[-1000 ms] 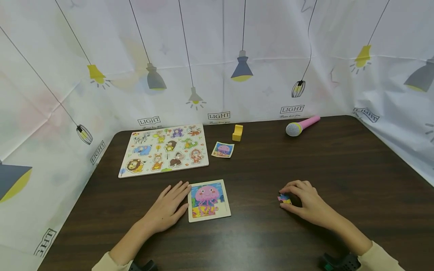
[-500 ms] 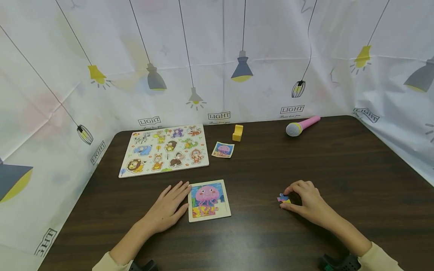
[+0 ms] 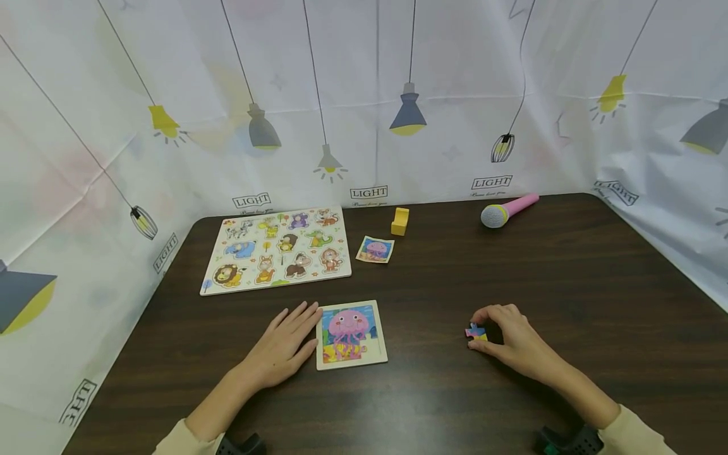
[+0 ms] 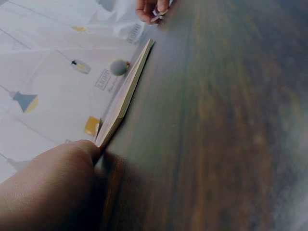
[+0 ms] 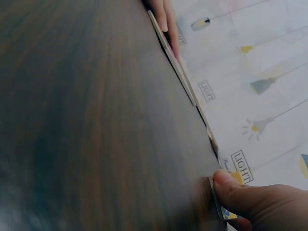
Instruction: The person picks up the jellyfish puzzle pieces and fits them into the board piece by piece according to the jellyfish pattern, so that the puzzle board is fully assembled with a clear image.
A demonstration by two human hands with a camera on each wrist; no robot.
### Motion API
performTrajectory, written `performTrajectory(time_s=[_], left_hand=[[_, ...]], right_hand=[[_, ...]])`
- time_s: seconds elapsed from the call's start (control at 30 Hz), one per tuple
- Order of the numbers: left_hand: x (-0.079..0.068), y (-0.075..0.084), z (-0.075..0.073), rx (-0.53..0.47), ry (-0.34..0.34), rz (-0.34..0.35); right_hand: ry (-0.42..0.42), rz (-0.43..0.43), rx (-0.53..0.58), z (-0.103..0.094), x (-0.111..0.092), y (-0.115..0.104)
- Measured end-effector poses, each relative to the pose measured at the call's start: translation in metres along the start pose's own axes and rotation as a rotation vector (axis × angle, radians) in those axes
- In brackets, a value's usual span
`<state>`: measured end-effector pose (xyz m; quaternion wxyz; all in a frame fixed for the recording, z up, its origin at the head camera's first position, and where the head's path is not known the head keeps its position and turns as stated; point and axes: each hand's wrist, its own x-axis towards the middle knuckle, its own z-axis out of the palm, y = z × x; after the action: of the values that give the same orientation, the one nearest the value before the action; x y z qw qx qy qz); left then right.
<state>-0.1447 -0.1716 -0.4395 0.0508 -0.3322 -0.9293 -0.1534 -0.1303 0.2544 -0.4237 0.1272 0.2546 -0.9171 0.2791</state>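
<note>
A small jellyfish jigsaw puzzle (image 3: 348,328) in a pale wooden frame lies flat at the middle of the table, with a bare patch at its lower right corner. My left hand (image 3: 284,346) rests beside it, fingers extended, fingertips and thumb touching the frame's left edge. Off to the right, my right hand (image 3: 514,341) pinches a blue, pink and yellow puzzle piece (image 3: 476,332) between thumb and fingers, close over the table. In the right wrist view, the thumb lies against the thin edge of the puzzle piece (image 5: 216,199), and the other fingers are mostly hidden.
Behind the puzzle lies a large animal peg board (image 3: 279,253). A small jellyfish picture card (image 3: 375,250) and a yellow block (image 3: 400,222) sit beside it. A pink toy microphone (image 3: 506,212) lies at the back right. A lamp-printed curtain hangs along the table's far edge.
The right fingers have shifted their grip on the puzzle piece, which stays at about the same spot and shows more of its blue knob. The left hand and puzzle have stayed put.
</note>
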Motion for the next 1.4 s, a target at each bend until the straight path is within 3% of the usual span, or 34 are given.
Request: performTrajectory(time_s=[0.33,0.53,0.93,1.4], left_hand=[[0.0,0.0,0.0,0.002,0.004,0.006],[0.0,-0.001,0.001,0.003,0.004,0.003],[0.001,-0.003,0.002,0.002,0.007,0.003],[0.001,-0.001,0.001,-0.022,-0.006,-0.017]], right_hand=[[0.008,-0.083,0.113,0.008,0.012,-0.009],[0.018,-0.109,0.124,0.015,0.024,-0.02],[-0.064,-0.16,0.211,0.04,0.044,-0.048],[-0.165,-0.157,0.337,0.071,0.068,-0.082]])
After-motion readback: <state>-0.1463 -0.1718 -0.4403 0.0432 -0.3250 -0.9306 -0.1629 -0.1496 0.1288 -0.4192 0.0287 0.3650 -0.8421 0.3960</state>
